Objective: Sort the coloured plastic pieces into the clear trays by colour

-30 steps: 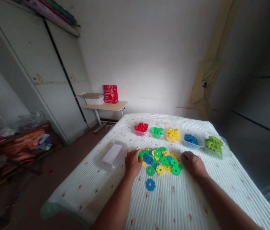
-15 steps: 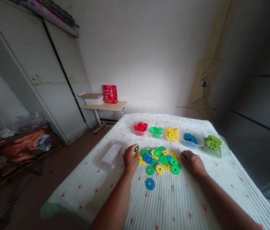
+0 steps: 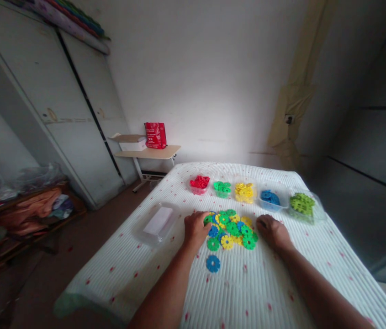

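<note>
Now | tubs: red discs [image 3: 199, 182], yellow discs [image 3: 244, 190] | left hand [image 3: 196, 228] on pile [image 3: 232, 227] (grip unclear) | right hand [image 3: 272, 231] curled, resting.

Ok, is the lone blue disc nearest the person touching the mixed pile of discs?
Apart. The head view shows the lone blue disc lying by itself, with a strip of bare bedspread between it and the mixed pile.

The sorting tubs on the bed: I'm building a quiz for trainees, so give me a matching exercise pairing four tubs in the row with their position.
Column one:
1. red tub
2. yellow tub
3. blue tub
4. light-green tub

Column two:
A. far right end
B. far left end
C. middle of the row
D. second from the right

Pairs: 1-B, 2-C, 3-D, 4-A
</note>
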Tool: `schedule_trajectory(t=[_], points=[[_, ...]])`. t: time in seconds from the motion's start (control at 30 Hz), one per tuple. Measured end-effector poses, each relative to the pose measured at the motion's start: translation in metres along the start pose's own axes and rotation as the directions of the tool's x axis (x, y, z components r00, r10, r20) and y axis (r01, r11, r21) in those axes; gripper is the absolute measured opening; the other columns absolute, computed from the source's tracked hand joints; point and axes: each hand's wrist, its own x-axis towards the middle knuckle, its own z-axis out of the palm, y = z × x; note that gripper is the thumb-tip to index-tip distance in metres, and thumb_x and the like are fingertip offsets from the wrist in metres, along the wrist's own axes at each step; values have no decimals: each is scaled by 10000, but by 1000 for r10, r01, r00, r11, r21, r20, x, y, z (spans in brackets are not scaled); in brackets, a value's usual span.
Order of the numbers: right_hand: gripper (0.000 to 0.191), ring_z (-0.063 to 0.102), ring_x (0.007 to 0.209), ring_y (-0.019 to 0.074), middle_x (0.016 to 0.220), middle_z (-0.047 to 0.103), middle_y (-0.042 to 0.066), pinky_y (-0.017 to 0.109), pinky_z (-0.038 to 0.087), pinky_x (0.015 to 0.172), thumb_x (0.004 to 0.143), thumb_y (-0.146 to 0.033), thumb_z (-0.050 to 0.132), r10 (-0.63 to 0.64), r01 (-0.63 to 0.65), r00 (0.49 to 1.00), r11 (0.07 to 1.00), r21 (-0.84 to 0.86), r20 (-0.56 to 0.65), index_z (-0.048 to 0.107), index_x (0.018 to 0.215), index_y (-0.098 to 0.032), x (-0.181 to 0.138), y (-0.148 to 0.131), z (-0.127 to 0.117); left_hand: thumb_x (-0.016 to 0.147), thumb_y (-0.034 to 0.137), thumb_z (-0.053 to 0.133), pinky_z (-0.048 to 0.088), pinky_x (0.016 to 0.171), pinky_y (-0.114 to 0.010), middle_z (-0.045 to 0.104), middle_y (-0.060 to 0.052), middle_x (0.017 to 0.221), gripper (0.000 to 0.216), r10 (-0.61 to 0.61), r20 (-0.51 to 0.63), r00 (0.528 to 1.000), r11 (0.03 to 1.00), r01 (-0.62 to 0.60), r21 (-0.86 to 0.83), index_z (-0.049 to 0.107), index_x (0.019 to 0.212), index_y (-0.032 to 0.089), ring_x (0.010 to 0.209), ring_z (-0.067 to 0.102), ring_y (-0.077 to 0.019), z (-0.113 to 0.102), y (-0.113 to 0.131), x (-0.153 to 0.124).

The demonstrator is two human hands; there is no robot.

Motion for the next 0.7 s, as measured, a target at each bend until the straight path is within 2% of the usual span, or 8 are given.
schedule_trajectory(t=[0.17, 0.4, 0.53, 0.63, 0.7], points=[[229, 581, 720, 150, 808, 650, 48, 227, 364, 619, 824, -227, 410, -3, 3, 1000, 1000, -17, 15, 628, 762, -191, 0, 1, 2, 721, 185, 632, 394, 922, -299, 683, -1, 1080, 353, -18, 2, 1000, 999, 18, -43, 643, 1063, 270, 1016, 591, -160, -3, 5, -4], [232, 576, 718, 147, 804, 646, 43, 227, 360, 621, 833, -231, 406, -8, 9, 1000, 1000, -22, 14, 625, 765, -196, 0, 3, 3, 747, 272, 609, 401, 879, -316, 698, -32, 1023, 289, -131, 27, 991, 985, 127, 119, 656, 1032, 253, 983, 611, -195, -4, 13, 2], [233, 581, 726, 156, 813, 646, 54, 233, 358, 620, 836, -225, 405, 2, -1, 1000, 1000, -27, 26, 627, 777, -184, 0, 1, 1, 726, 263, 611, 419, 836, -330, 709, -63, 964, 276, -142, 72, 987, 973, 125, 195, 675, 993, 235, 956, 627, -230, -6, 20, 7], [227, 578, 730, 151, 808, 640, 47, 229, 357, 624, 837, -226, 410, 11, -11, 999, 1000, -21, 43, 622, 765, -188, 0, 0, 0, 716, 230, 600, 431, 810, -309, 717, -54, 927, 283, -146, 74, 987, 969, 127, 214, 680, 986, 250, 921, 639, -218, -5, 20, 9], [227, 576, 732, 147, 805, 637, 42, 226, 358, 628, 837, -223, 410, 12, -11, 998, 1000, -20, 53, 619, 755, -190, 0, -1, -1, 707, 220, 599, 442, 793, -289, 722, -38, 916, 297, -148, 52, 988, 977, 138, 164, 681, 990, 258, 891, 645, -199, -3, 14, 8]])
